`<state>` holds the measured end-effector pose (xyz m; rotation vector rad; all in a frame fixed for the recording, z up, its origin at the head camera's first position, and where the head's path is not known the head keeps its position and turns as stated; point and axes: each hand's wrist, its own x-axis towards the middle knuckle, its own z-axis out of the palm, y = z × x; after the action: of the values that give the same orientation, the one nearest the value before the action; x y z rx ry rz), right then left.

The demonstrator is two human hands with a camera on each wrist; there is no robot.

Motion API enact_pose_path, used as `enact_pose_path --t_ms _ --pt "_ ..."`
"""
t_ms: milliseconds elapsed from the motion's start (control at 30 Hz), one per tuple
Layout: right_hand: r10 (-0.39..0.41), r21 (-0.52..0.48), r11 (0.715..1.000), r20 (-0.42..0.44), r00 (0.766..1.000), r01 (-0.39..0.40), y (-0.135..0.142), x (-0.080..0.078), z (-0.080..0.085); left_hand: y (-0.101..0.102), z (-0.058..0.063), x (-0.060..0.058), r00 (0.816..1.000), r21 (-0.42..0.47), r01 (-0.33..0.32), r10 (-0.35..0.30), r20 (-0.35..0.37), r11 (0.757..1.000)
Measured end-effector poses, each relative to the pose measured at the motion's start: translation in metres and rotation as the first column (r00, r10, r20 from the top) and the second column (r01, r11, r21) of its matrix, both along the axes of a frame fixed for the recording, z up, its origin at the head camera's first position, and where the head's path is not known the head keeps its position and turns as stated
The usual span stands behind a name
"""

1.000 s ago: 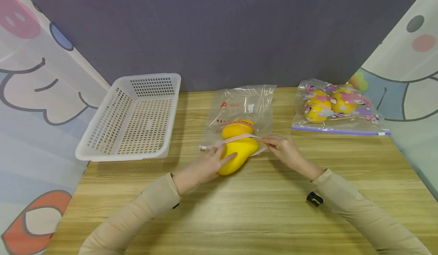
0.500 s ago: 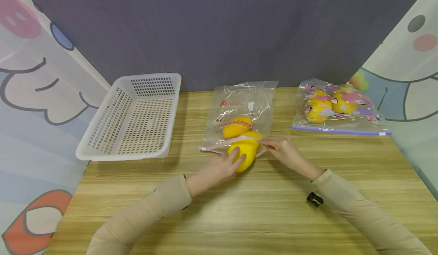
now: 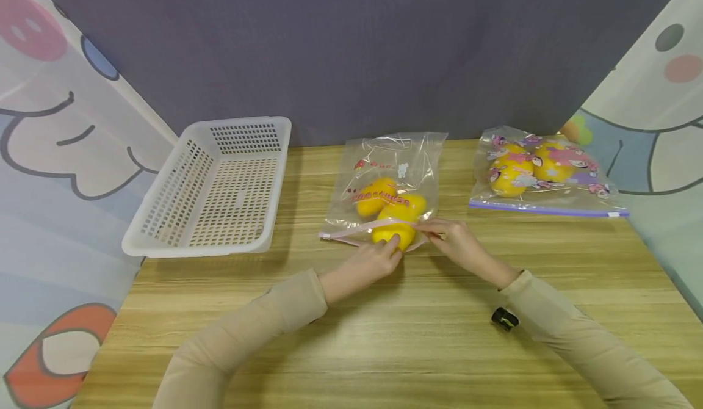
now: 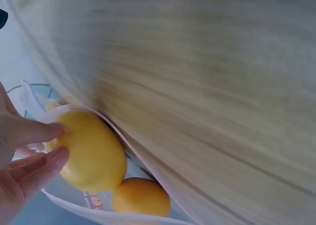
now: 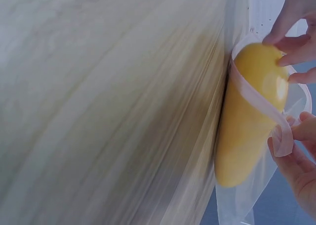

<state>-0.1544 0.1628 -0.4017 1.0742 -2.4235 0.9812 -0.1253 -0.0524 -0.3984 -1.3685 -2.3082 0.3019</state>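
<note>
A yellow mango [image 3: 403,212] lies mostly inside a clear zip bag [image 3: 390,155] with pink printing, its near end at the bag's mouth. My left hand [image 3: 380,259] has its thumb and fingertips on that near end, as the left wrist view also shows. The bag's pink zip strip [image 5: 256,97] passes over the mango. My right hand [image 3: 457,243] pinches this strip at the right side of the mouth, holding it up. A second, smaller orange-yellow fruit [image 4: 141,197] lies deeper in the bag, beside the mango.
On the left stands a white plastic basket [image 3: 277,204] with nothing in it. At the back right lies a sealed zip bag [image 3: 590,204] with a purple strip and yellow fruits inside. A dark panel [image 3: 351,55] rises behind the table.
My left hand has moved right and forward, sliding the mango from in front of the bag's mouth into it. The smaller fruit has shifted back slightly. My right hand keeps its pinch.
</note>
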Motion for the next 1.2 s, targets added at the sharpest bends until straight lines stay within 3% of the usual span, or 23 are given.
enact_pose_path --t_ms 267,600,700,833,933,1200 --pt "-0.011 -0.012 1.0 0.021 1.0 0.011 0.002 0.0 0.0 0.002 -0.005 -0.008 1.0 0.022 -0.003 0.003 0.001 1.0" --pt "-0.024 -0.011 1.0 0.024 0.999 0.024 0.005 -0.002 0.0 0.002 -0.009 -0.008 0.992 0.026 -0.045 0.042 0.122 0.999" --pt "-0.028 -0.009 1.0 0.021 0.999 0.028 0.005 -0.003 -0.001 0.002 -0.008 -0.008 0.974 -0.036 -0.093 0.098 0.205 0.995" --pt "-0.027 -0.01 1.0 0.023 0.999 0.027 0.005 -0.003 -0.001 0.004 -0.007 -0.01 0.924 -0.153 -0.163 0.205 0.322 0.975" --pt "-0.026 -0.009 1.0 0.023 0.999 0.026 0.005 -0.003 -0.001 0.006 -0.008 -0.014 0.9 -0.183 -0.188 0.244 0.362 0.965" --pt "-0.024 -0.012 1.0 0.045 0.999 0.024 0.005 -0.002 0.001 0.009 -0.01 -0.022 0.898 -0.163 -0.189 0.237 0.37 0.968"
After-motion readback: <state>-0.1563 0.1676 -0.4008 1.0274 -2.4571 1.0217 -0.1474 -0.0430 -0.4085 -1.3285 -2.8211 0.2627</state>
